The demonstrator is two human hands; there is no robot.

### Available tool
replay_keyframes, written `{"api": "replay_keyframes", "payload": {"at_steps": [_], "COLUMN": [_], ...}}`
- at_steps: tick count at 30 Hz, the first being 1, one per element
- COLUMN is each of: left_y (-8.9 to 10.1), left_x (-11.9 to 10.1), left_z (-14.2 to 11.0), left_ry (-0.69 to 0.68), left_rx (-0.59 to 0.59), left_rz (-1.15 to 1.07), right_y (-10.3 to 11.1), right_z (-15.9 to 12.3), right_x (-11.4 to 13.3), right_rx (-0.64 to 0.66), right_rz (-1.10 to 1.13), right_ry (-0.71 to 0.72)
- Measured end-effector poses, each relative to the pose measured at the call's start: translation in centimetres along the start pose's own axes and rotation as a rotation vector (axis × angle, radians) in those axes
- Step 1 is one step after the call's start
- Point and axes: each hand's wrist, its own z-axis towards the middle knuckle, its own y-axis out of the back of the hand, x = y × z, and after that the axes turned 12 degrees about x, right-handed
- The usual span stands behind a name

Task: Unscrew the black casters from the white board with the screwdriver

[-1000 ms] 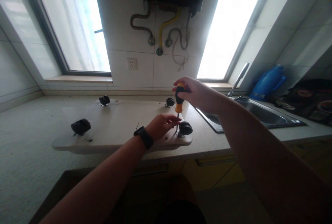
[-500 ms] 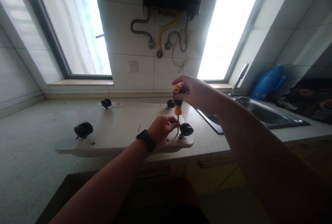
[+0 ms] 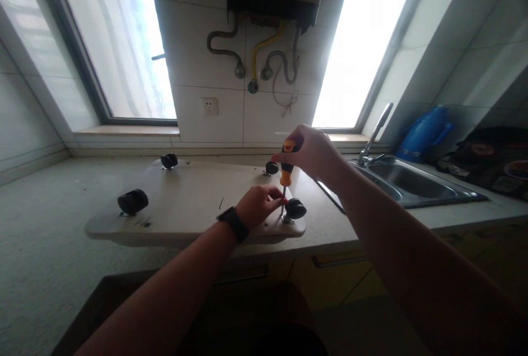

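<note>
A yellow and black screwdriver [image 3: 286, 174] stands nearly upright, its handle wrapped by the fingers of my right hand [image 3: 312, 149]. Its tip meets the metal plate of the near right caster [image 3: 296, 208]. My left hand [image 3: 262, 202], with a black watch at the wrist, pinches the screwdriver's shaft low down, beside that caster; any screw between the fingertips is too small to make out. Below them lies a white board [image 3: 198, 196] with its casters upward. The other black casters sit at the near left [image 3: 133, 202], far left [image 3: 169, 161] and far right [image 3: 271, 168].
The board rests on a speckled counter [image 3: 49, 224]. To the right are a steel sink [image 3: 416, 180] with a faucet [image 3: 374, 133], a blue kettle-like container [image 3: 425, 131] and a dark bag [image 3: 495, 158]. Drawer handles [image 3: 340, 261] jut below the counter's front edge.
My right hand has closed more fully around the screwdriver handle and turned slightly, its wrist lower. My left hand keeps its place at the shaft. The view has shifted a little.
</note>
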Motion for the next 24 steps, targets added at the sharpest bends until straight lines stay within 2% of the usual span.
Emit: {"api": "replay_keyframes", "payload": {"at_steps": [12,18,24], "left_y": [0.6,1.0,1.2], "left_x": [0.2,-0.1,0.0], "left_z": [-0.2,-0.4,-0.4], "left_ry": [-0.017,-0.004,-0.038], "left_rx": [-0.005,0.03,0.054], "left_rz": [-0.071,-0.124,-0.235], "right_y": [-0.1,0.4,0.8], "right_z": [0.0,-0.1,-0.1], "right_x": [-0.7,-0.4,0.3], "right_rx": [0.155,0.17,0.249], "right_rz": [0.359,0.313,0.231], "right_ry": [0.157,0.211,0.238]}}
